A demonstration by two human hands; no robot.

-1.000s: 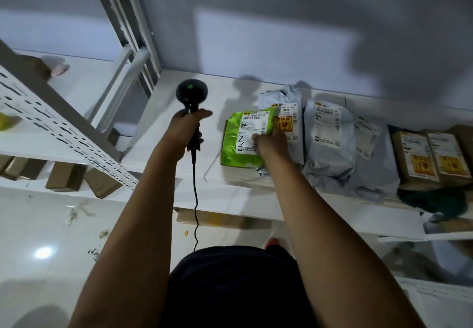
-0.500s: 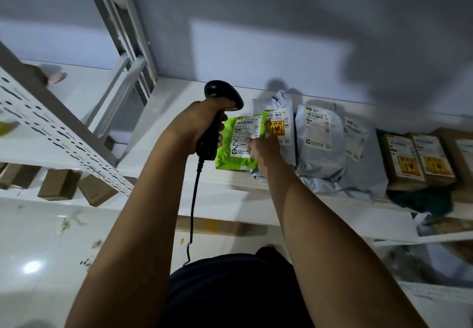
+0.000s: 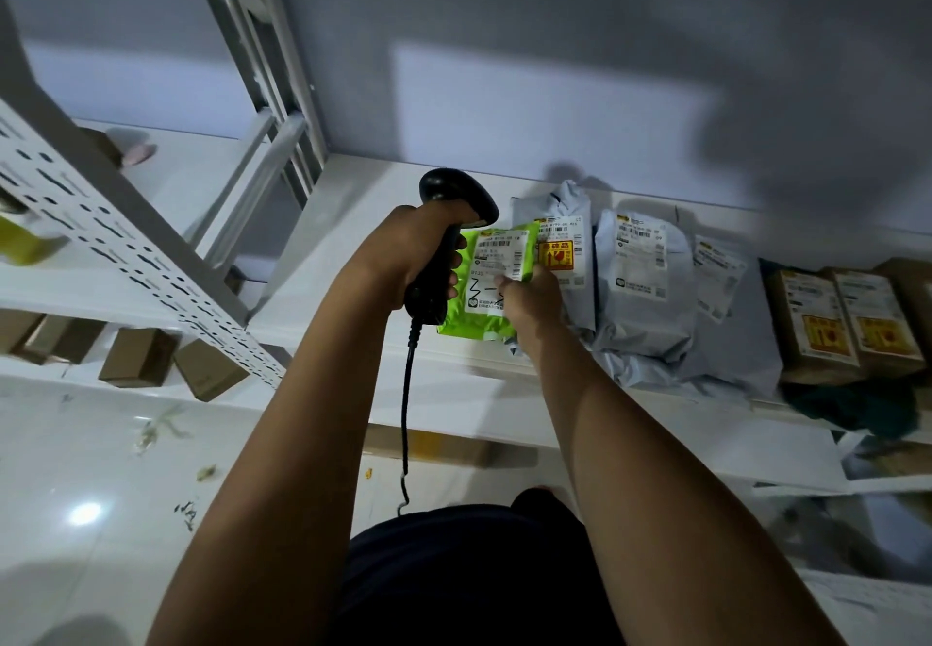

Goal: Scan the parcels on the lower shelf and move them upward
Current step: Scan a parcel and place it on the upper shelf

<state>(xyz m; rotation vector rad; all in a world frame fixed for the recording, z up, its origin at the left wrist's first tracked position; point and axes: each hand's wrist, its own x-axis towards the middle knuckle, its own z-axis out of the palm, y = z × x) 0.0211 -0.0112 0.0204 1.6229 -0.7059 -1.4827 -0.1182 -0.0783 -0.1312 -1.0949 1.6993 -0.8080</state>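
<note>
Scanner [image 3: 454, 189] gripped in left hand [image 3: 398, 252], beside green parcel [image 3: 474, 330]; right hand [image 3: 532, 297] seems to pinch it on shelf [image 3: 353, 242].

This is looking like a parcel depot: white slotted metal shelving [image 3: 101, 232] is carrying labelled grey mailer bags [image 3: 640, 302] and taped brown boxes [image 3: 817, 327], a corded barcode scanner [image 3: 454, 191] pointing at them.

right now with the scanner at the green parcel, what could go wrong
The grey bag's label sits beside the green parcel's label, so the scanner in the left hand could read the wrong one. The right hand covers part of the green label. The cable might snag the shelf edge.
</note>
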